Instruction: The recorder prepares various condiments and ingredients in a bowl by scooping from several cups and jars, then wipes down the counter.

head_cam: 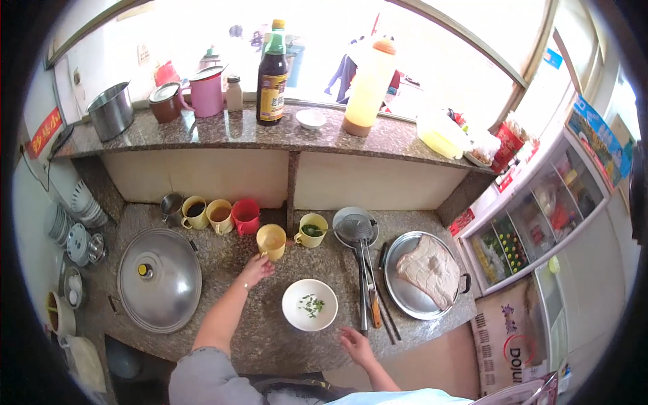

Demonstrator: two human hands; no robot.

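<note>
My left hand (pixel 257 271) reaches forward, its fingers on the handle of a yellow mug (pixel 271 249). Inside that mug the contents look pale and cannot be made out clearly. Below it, on the granite counter (pixel 253 324), stands a white bowl (pixel 292 315) with chopped green herbs (pixel 312 306) at its bottom. My right hand (pixel 356 346) hovers near the counter's front edge, right of the bowl, fingers apart and holding nothing. A second yellow mug (pixel 307 242), with chopped greens and a spoon in it, is at the back. Left of the touched mug is a red mug (pixel 246 223).
Two yellow mugs (pixel 219 217) with dark liquids stand at the back left, by a metal cup (pixel 172 208). A domed metal lid (pixel 167 283) lies left. Ladles (pixel 363 283) and a pan lid (pixel 400 293) under a cloth (pixel 430 273) are right. Bottles (pixel 273 76) line the shelf (pixel 202 134).
</note>
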